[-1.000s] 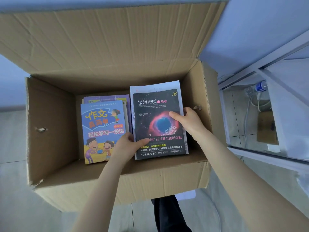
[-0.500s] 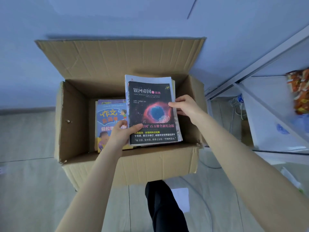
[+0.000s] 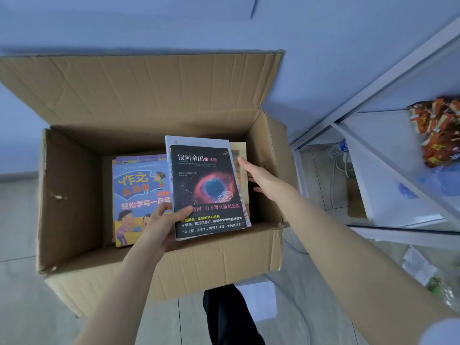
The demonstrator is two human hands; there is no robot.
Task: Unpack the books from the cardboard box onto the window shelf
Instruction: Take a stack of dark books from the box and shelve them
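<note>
An open cardboard box [image 3: 161, 265] stands on the tiled floor. My left hand [image 3: 161, 225] grips the lower left corner of a black book with a nebula cover [image 3: 206, 190], which lies on a larger white book [image 3: 199, 140]; both are lifted to about the box's rim. My right hand [image 3: 258, 175] is off that stack, fingers loosely extended, reaching into the box's right side next to a beige book [image 3: 240, 150]. A blue children's book [image 3: 139, 190] lies on a pile in the box's left half.
A white metal shelf unit [image 3: 388, 185] stands to the right, with orange snack packets [image 3: 440, 130] on one level. A water bottle [image 3: 338, 148] and cables lie behind it. A sheet of paper [image 3: 258, 300] and a plastic wrapper [image 3: 423, 267] lie on the floor.
The black and white books rose out of the box. My right hand let go of their right edge and moved down beside the beige book. My left hand kept its grip.
</note>
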